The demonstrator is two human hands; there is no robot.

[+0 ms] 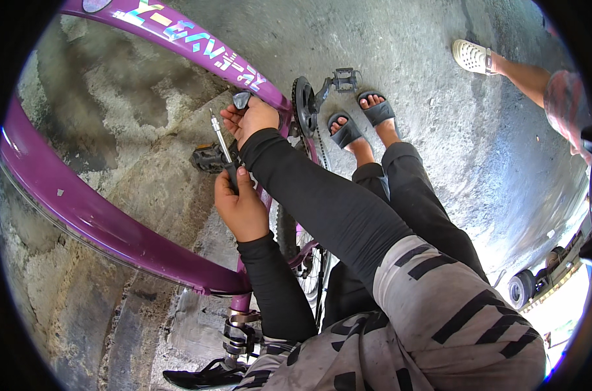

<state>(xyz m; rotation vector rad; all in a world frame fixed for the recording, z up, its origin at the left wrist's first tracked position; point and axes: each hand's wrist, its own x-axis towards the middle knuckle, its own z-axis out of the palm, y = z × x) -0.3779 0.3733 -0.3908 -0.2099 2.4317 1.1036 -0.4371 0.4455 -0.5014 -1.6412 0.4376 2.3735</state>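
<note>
My left hand (244,205) is closed round the black handle of a screwdriver (220,135), whose silver shaft and narrow tip point away from me. Just beyond it, my right hand (257,122) has its fingers curled around a small dark rounded piece (242,100); I cannot make out its kind. Both hands are above a purple bicycle frame (133,241), near the joint by the crank. A black pedal (208,158) lies partly behind the screwdriver. The chainring (304,106) is right of my right hand, with the other pedal (345,80) beyond it.
The bicycle's seat post clamp (237,337) and black saddle (201,378) are at the near edge. My feet in black sandals (348,132) stand on the concrete floor (426,124). Another person's foot in a beige clog (472,57) is at far right. A small wheel (521,289) shows at right.
</note>
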